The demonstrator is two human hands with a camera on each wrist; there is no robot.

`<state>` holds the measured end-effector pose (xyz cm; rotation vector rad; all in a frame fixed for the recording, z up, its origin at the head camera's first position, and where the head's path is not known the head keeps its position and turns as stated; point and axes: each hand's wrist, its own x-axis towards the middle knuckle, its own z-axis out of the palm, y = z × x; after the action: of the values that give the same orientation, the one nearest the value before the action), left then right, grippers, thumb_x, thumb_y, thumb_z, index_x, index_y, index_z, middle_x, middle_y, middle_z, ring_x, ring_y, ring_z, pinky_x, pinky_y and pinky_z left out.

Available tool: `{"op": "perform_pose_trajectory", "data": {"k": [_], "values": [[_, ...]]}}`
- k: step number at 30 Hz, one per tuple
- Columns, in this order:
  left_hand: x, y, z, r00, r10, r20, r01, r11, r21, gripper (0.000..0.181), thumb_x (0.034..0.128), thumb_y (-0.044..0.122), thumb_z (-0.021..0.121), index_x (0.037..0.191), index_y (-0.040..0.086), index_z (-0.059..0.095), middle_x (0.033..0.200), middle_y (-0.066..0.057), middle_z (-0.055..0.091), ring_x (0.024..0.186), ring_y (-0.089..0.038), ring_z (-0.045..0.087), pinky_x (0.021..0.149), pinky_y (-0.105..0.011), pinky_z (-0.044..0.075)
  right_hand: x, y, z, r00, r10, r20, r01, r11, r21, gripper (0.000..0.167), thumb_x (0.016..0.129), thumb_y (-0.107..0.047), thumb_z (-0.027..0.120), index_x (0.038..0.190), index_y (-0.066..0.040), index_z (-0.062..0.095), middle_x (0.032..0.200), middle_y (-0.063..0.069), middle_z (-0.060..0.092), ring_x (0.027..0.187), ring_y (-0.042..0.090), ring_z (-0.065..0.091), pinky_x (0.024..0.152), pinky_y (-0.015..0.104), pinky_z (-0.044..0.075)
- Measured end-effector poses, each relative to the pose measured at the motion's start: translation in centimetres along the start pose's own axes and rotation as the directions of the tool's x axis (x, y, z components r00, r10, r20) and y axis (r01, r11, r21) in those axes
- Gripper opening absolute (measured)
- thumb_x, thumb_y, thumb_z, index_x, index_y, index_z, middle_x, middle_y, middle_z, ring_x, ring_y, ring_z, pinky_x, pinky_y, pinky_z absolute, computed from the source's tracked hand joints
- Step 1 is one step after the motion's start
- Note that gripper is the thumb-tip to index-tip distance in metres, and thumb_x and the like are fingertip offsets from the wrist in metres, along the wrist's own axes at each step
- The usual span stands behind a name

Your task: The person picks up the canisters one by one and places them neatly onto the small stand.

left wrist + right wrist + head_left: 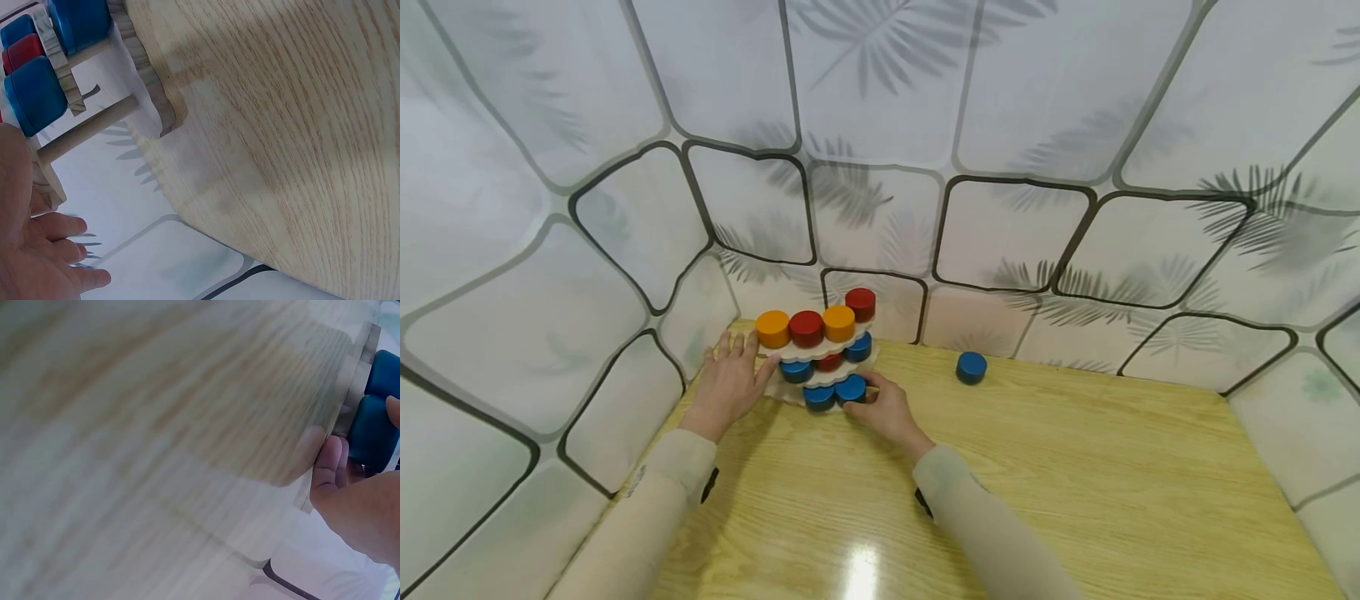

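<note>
A tiered wooden stand (786,352) with wavy-edged shelves holds round, flat-topped tins. On its top shelf sit orange tins (772,328) and red tins (807,328); blue tins and a red one show on the middle shelf. Two blue tins stand side by side on the bottom shelf. My right hand (891,412) grips the right-hand blue tin (375,434) there between thumb and fingers. At the stand's left end, my left hand (727,385) rests against the top shelf, its fingers extended and holding no tin. Some of the middle shelf is hidden in the head view.
Another blue tin (972,367) stands alone on the wooden table (1060,475), right of the stand and near the back edge. Patterned fabric walls (880,217) rise behind the table and along its left and right sides.
</note>
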<state>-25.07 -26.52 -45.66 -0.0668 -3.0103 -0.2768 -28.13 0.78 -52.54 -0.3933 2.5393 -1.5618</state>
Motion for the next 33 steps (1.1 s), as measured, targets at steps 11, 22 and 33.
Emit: {"op": "perform_pose_trajectory", "data": {"k": [11, 22, 33], "values": [[-0.06, 0.02, 0.03, 1.0, -0.002, -0.002, 0.002, 1.0, -0.003, 0.072, 0.115, 0.047, 0.034, 0.162, -0.007, 0.031, 0.162, -0.038, 0.035, 0.155, -0.059, 0.022, 0.122, -0.076, 0.022, 0.33, -0.33, 0.49, 1.0, 0.02, 0.001, -0.02, 1.0, 0.013, 0.072, 0.089, -0.016, 0.084, 0.153, -0.002, 0.054, 0.141, 0.02, 0.066, 0.095, 0.02, 0.064, 0.081, 0.028, 0.056], [-0.08, 0.02, 0.01, 1.0, -0.006, 0.003, 0.006, 1.0, 0.0, 0.072, 0.115, 0.047, 0.034, 0.162, -0.007, 0.03, 0.162, -0.038, 0.035, 0.155, -0.059, 0.022, 0.122, -0.076, 0.022, 0.5, -0.53, 0.82, 0.998, 0.058, 0.001, -0.058, 0.998, 0.005, 0.072, 0.09, -0.018, 0.083, 0.154, -0.003, 0.053, 0.141, 0.017, 0.066, 0.089, 0.017, 0.06, 0.074, 0.024, 0.052], [0.03, 0.0, 0.13, 1.0, 0.001, -0.013, -0.001, 1.0, 0.012, 0.072, 0.1151, 0.047, 0.034, 0.162, -0.007, 0.031, 0.16, -0.038, 0.038, 0.154, -0.06, 0.023, 0.121, -0.076, 0.023, 0.73, -0.72, 0.96, 0.999, 0.052, -0.004, -0.052, 0.999, -0.002, 0.069, 0.09, -0.019, 0.083, 0.152, -0.003, 0.055, 0.139, 0.018, 0.067, 0.089, 0.016, 0.06, 0.072, 0.024, 0.05]]}}
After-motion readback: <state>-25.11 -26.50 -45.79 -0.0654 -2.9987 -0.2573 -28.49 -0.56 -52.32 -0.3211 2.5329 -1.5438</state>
